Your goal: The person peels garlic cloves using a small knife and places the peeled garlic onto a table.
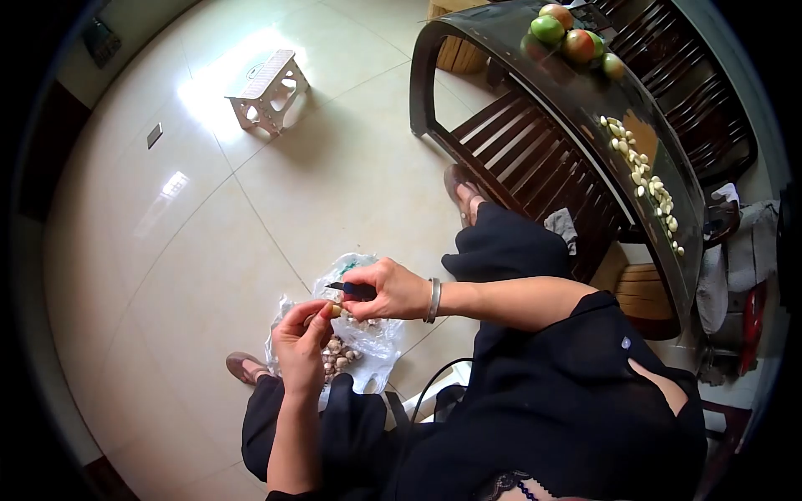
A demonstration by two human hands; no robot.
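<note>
My left hand (301,341) pinches a pale yellowish garlic clove (337,310) between thumb and fingertips. In my right hand (391,289) is a small knife (359,290) with a dark handle, its short blade pointing left just above the clove. The two hands are close together, over a white plastic bag (378,341) spread on the floor between my feet. Unpeeled garlic (338,357) lies in the bag, partly hidden by my left hand and wrist.
Peeled garlic cloves (639,171) are strewn along a dark glossy table (576,108) at the right, with several mangoes (578,46) at its far end. A slatted shelf (535,154) sits below. A folding stool (267,90) stands on the tiled floor (192,250).
</note>
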